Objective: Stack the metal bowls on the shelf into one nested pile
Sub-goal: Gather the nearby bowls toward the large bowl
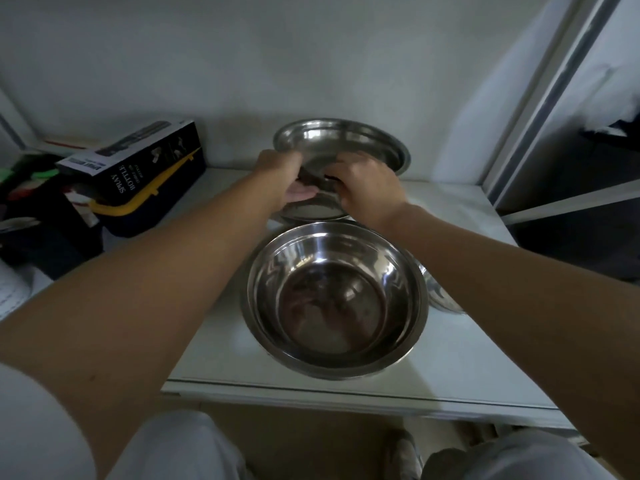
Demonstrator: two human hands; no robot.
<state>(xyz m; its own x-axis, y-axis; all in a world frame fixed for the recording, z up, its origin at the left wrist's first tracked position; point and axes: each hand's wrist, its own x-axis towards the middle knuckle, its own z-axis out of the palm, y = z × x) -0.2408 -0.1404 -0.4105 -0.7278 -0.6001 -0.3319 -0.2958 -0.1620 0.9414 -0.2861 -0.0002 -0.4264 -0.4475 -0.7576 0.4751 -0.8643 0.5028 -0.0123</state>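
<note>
A nested pair of metal bowls point(334, 299) stands near the front of the white shelf point(460, 362). Behind it sits a smaller shallow metal bowl point(313, 211), and both hands grip it: my left hand point(284, 176) on its left rim, my right hand point(367, 183) on its right. A wide metal basin point(341, 140) leans tilted against the back wall just behind my hands. Another metal bowl point(438, 292) peeks out at the right, mostly hidden under my right forearm.
A dark spray bottle box point(131, 161) lies on a blue and yellow case point(145, 206) at the left, beside dark clutter. A cabinet frame point(540, 109) rises at the right. The shelf's front edge is near my knees.
</note>
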